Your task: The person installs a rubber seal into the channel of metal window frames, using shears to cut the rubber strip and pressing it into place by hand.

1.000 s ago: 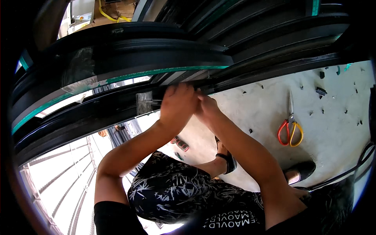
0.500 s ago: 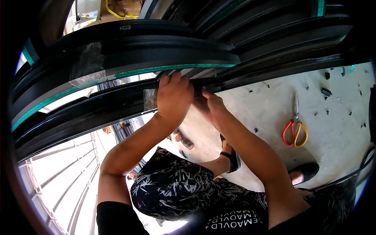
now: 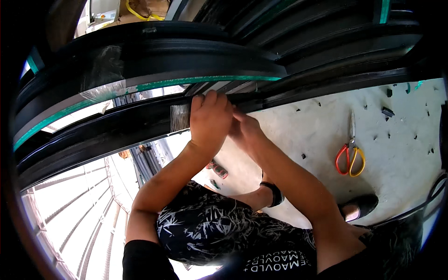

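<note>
A long black frame bar [image 3: 116, 132], which looks like a window or door profile, crosses in front of me, with clear tape [image 3: 179, 117] wrapped round it. My left hand [image 3: 208, 122] curls its fingers over the bar just right of that tape. Close against it, my right hand [image 3: 247, 132] is closed at the bar's lower edge. Its fingertips are partly hidden by the left hand, so what they pinch cannot be made out. Above runs another dark profile [image 3: 196, 58] with a green film strip [image 3: 163, 85] along its edge.
Scissors [image 3: 352, 140] with one red and one yellow handle lie on the pale floor [image 3: 308, 121] to the right. Small black scraps [image 3: 387, 112] are scattered about there. A red-and-black object [image 3: 218, 170] lies below my hands. More dark profiles [image 3: 326, 46] fill the far right.
My right hand has drawn closer to the left, and its thumb has come down beside it. My left elbow has shifted slightly right. The left hand keeps its place on the bar.
</note>
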`<control>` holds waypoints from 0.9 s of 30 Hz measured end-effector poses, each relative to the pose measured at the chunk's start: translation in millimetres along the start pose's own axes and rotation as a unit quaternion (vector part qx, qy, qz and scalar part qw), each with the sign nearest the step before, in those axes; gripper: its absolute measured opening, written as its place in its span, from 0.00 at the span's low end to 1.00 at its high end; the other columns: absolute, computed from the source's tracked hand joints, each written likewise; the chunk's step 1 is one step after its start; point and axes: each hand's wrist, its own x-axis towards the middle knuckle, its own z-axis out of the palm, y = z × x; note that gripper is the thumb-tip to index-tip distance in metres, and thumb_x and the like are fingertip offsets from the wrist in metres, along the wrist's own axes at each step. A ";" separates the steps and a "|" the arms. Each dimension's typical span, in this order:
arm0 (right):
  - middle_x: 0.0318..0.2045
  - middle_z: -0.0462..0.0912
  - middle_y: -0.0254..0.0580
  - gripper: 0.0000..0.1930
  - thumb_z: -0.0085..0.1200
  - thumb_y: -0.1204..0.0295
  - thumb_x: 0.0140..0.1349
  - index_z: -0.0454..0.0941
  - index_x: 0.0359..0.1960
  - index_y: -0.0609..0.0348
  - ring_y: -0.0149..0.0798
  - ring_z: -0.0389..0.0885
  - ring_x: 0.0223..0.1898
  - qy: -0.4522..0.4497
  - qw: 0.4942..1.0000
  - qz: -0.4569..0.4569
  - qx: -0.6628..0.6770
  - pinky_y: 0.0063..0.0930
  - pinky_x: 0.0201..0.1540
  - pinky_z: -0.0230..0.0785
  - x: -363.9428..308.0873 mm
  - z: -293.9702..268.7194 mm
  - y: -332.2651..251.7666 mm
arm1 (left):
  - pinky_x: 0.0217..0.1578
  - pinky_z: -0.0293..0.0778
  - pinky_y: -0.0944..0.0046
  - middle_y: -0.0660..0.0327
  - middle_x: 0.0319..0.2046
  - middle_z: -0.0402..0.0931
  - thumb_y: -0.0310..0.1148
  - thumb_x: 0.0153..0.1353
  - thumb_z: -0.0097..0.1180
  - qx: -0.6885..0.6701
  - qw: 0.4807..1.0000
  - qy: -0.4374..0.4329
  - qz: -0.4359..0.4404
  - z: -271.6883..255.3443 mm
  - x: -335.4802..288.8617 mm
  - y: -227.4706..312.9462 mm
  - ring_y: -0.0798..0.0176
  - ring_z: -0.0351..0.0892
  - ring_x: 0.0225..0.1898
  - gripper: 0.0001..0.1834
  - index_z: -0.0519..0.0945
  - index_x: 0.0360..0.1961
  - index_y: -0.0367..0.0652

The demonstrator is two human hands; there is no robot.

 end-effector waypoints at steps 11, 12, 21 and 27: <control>0.34 0.82 0.40 0.09 0.62 0.68 0.62 0.79 0.40 0.58 0.37 0.81 0.30 0.064 0.916 -0.071 -0.390 0.32 0.33 0.78 -20.3 2.8 -23.9 | 0.44 0.67 0.60 0.66 0.29 0.73 0.33 0.43 0.56 -0.017 0.999 0.033 -0.003 2.9 -7.1 -0.3 0.63 0.71 0.41 0.04 0.80 0.23 0.47; 0.34 0.82 0.42 0.10 0.63 0.69 0.60 0.79 0.40 0.59 0.39 0.82 0.29 0.088 0.850 -0.087 -0.512 0.33 0.32 0.78 -31.9 3.6 -33.5 | 0.44 0.67 0.59 0.66 0.29 0.73 0.33 0.44 0.56 -0.014 0.999 0.037 -0.007 4.0 -8.3 -0.3 0.63 0.71 0.41 0.04 0.79 0.23 0.47; 0.47 0.77 0.47 0.32 0.72 0.64 0.43 0.73 0.51 0.62 0.49 0.74 0.51 -0.039 0.287 -0.533 -0.795 0.38 0.56 0.69 -29.6 -2.8 -43.2 | 0.44 0.68 0.58 0.67 0.29 0.72 0.33 0.45 0.55 -0.015 0.998 0.064 -0.017 5.9 -11.9 0.6 0.63 0.71 0.41 0.05 0.79 0.24 0.46; 0.43 0.79 0.44 0.25 0.70 0.65 0.46 0.77 0.45 0.61 0.47 0.75 0.49 -0.072 0.239 -0.542 -0.802 0.37 0.54 0.70 -17.0 2.5 -47.6 | 0.44 0.67 0.59 0.67 0.31 0.73 0.33 0.46 0.55 -0.037 0.998 0.055 -0.019 6.1 -16.1 -1.6 0.63 0.72 0.41 0.06 0.80 0.27 0.47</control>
